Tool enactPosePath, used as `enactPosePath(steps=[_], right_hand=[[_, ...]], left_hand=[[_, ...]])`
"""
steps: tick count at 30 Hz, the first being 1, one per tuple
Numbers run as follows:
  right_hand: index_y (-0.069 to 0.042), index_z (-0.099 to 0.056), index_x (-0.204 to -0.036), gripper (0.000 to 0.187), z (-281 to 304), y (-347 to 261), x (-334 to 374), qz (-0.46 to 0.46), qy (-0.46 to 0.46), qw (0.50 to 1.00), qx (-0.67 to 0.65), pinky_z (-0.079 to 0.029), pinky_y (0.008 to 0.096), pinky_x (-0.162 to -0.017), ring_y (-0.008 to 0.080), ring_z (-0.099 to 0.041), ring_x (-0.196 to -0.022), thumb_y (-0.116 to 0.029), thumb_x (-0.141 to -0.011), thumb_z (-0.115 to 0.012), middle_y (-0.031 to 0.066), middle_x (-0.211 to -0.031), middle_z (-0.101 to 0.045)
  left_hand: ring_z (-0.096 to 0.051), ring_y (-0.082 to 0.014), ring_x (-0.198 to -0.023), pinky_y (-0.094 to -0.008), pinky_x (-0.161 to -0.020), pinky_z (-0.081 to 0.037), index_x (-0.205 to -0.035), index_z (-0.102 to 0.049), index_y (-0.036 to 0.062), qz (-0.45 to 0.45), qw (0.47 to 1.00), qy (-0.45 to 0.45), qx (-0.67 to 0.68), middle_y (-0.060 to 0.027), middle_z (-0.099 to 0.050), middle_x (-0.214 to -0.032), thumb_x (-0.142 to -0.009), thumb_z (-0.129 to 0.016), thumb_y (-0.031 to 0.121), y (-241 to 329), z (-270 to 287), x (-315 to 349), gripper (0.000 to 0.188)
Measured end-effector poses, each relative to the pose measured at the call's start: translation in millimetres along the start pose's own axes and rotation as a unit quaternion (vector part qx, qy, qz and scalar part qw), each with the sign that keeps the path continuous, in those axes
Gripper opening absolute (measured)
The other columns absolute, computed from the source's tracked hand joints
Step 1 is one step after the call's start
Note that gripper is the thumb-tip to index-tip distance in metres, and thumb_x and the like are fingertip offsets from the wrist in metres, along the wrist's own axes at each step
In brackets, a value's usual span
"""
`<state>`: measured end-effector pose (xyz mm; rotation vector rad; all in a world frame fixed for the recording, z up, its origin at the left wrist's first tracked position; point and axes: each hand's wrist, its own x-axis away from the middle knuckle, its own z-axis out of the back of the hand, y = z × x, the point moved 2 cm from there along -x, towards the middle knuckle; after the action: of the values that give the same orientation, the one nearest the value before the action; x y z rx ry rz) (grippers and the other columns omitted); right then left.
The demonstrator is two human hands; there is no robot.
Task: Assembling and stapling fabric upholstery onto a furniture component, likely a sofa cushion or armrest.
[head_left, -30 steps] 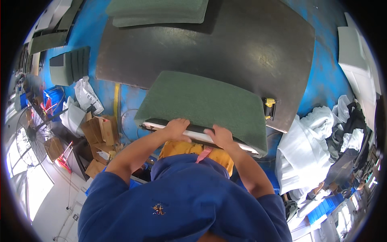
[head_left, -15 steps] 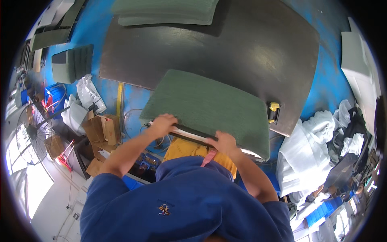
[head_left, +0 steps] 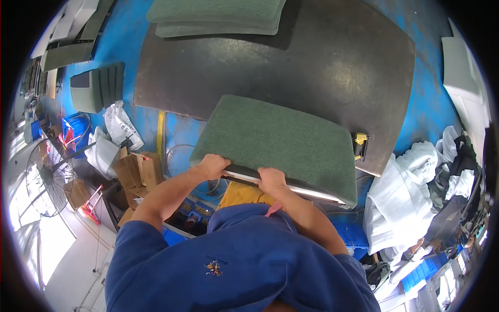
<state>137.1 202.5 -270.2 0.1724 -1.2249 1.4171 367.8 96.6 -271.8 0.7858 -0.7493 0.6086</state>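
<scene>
A green fabric-covered cushion panel (head_left: pixel 280 140) lies tilted across the near edge of the dark table (head_left: pixel 249 73). Along its near side runs a dark fabric edge, with a white strip showing beneath. My left hand (head_left: pixel 212 167) is closed over this edge near the panel's left corner, fingers curled on the dark fabric. Closer to the middle, my right hand (head_left: pixel 272 180) grips the same edge, its thumb pressed toward the left. The undersides of both grips are hidden.
A yellow and black power tool (head_left: pixel 359 146) lies just right of the panel. Stacked green cushions (head_left: pixel 218 18) rest at the table's far side. White plastic sheeting (head_left: pixel 397 200) is heaped at right. At left stand cardboard boxes (head_left: pixel 150 169) and a large fan (head_left: pixel 48 174).
My right hand has slid left along the edge, nearer to my left hand. The white strip now shows more to its right. The whole view has shifted slightly.
</scene>
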Motion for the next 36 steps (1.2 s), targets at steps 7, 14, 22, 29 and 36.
enactPosePath(steps=[7, 14, 22, 29, 36], right_hand=[[-0.006, -0.064, -0.104, 0.035, -13.6, 5.1, -2.6, 0.009, 0.027, 0.999, -0.021, -0.055, 0.0505, -0.082, 0.039, -0.069, -0.098, -0.036, -0.088, -0.074, 0.0173, -0.099, -0.072], [-0.008, -0.066, -0.096, 0.018, 17.6, 115.4, 103.6, 0.026, 0.192, 0.981, 0.015, -0.052, 0.0488, -0.083, 0.0365, -0.065, -0.095, -0.026, -0.09, -0.068, 0.0139, -0.095, -0.065], [-0.007, -0.062, -0.091, 0.022, 22.9, 198.2, 134.6, -0.159, 0.232, 0.956, 0.087, -0.052, 0.049, -0.084, 0.0377, -0.065, -0.096, -0.028, -0.098, -0.06, 0.0156, -0.097, -0.067], [-0.005, -0.065, -0.097, 0.047, 31.1, 198.0, 139.4, -0.075, 0.087, 0.993, 0.011, -0.054, 0.0498, -0.08, 0.0401, -0.069, -0.096, -0.05, -0.084, -0.074, 0.0174, -0.098, -0.072], [-0.008, -0.068, -0.087, 0.037, 16.9, 199.0, 138.8, -0.039, 0.033, 0.998, 0.031, -0.053, 0.051, -0.073, 0.0382, -0.07, -0.086, -0.043, -0.081, -0.076, 0.0148, -0.082, -0.071]], left_hand=[[-0.068, -0.0404, -0.09, -0.053, -0.074, -0.052, -0.097, -0.065, 0.0082, -0.017, 1.0, 0.019, 0.012, -0.015, -0.07, -0.089, -0.082, -0.078, 0.038, -6.8, -18.2, -3.4, 0.036], [-0.069, -0.04, -0.091, -0.053, -0.077, -0.053, -0.097, -0.064, 0.0068, -0.018, 0.999, 0.008, 0.047, -0.0154, -0.071, -0.09, -0.081, -0.078, 0.044, 3.5, 4.3, -0.8, 0.043], [-0.068, -0.0363, -0.098, -0.047, -0.08, -0.056, -0.104, -0.061, 0.0015, -0.098, 0.98, 0.154, 0.082, -0.0183, -0.069, -0.098, -0.098, -0.06, 0.028, 199.2, -26.3, -122.8, 0.028], [-0.071, -0.036, -0.092, -0.0471, -0.079, -0.056, -0.103, -0.065, 0.0027, -0.107, 0.989, 0.084, 0.056, -0.018, -0.072, -0.094, -0.082, -0.079, 0.034, 220.9, -22.4, -127.4, 0.04], [-0.072, -0.0358, -0.092, -0.0486, -0.079, -0.056, -0.096, -0.07, 0.0057, -0.106, 0.994, -0.025, 0.025, -0.0167, -0.074, -0.092, -0.081, -0.079, 0.03, 224.2, -12.0, -123.0, 0.03]])
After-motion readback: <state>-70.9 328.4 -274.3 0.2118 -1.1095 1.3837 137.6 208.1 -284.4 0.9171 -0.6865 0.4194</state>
